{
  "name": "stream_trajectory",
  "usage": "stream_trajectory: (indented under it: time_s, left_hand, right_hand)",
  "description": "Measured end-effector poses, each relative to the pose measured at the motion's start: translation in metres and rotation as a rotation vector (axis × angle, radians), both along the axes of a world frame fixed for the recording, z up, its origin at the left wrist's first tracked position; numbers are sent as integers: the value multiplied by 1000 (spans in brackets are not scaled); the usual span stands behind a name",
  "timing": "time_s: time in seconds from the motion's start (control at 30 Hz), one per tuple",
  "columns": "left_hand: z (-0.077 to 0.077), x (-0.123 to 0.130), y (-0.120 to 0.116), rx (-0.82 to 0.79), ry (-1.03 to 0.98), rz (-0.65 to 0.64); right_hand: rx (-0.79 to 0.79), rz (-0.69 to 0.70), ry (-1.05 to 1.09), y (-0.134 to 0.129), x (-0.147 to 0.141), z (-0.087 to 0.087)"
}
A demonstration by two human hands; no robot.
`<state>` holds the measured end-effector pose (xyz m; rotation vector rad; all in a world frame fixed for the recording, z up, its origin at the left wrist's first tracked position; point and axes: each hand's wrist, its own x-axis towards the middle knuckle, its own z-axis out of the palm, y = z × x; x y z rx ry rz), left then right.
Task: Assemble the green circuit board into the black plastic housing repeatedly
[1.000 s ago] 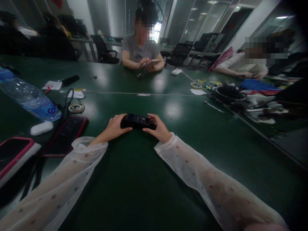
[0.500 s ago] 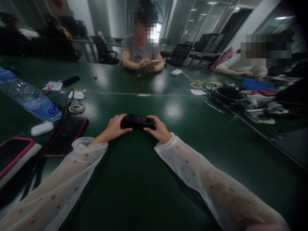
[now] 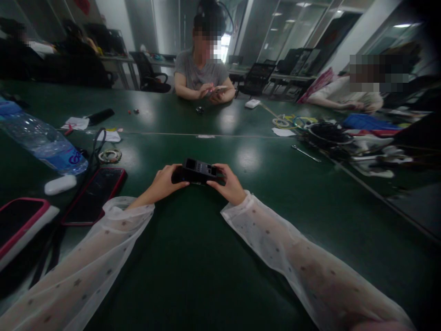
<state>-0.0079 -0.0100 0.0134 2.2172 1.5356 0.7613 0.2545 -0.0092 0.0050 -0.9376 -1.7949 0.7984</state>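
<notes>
A small black box-shaped device (image 3: 200, 171), with dark recesses and a row of tiny marks on its face, is held between my two hands over the green table. Around its left end my left hand (image 3: 166, 181) is closed, thumb along the near edge. My right hand (image 3: 230, 185) grips the opposite end the same way. Its exact kind is too small and dark to make out. Sheer white sleeves with star prints cover both forearms. Left of my left hand lies a phone in a red case (image 3: 94, 195).
At left are a water bottle (image 3: 41, 138), a white case (image 3: 60, 185), a beaded bracelet (image 3: 110, 156) and a pink-edged phone (image 3: 22, 220). A wrench (image 3: 306, 153) and a cable pile (image 3: 327, 134) lie at right. Across the table, a person (image 3: 203, 69) handles a phone.
The black device has tilted between my hands, its top face turning and its far edge rising slightly. My hands have barely moved and keep their grip.
</notes>
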Motion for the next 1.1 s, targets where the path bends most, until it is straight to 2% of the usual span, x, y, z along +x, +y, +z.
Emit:
stream_trajectory:
  time_s: [0.17,0.3,0.5,0.73,0.9,1.1]
  left_hand:
    - [1,0,-1,1,-24,-19]
    - [3,-1,-2,-11,-40,-26]
    - [4,-1,-2,-28,-45,-33]
    - [6,0,-3,-38,-41,-27]
    - [8,0,-4,-42,-28,-17]
    - [3,-1,-4,-13,-26,-17]
  right_hand:
    - [24,-69,125,0,-2,1]
    - [60,-217,219,4,0,-1]
    - [68,-390,137,9,6,-6]
    - [28,-461,-42,10,10,-10]
    - [61,-407,-200,11,11,-13]
    - [75,-408,-243,13,10,-17]
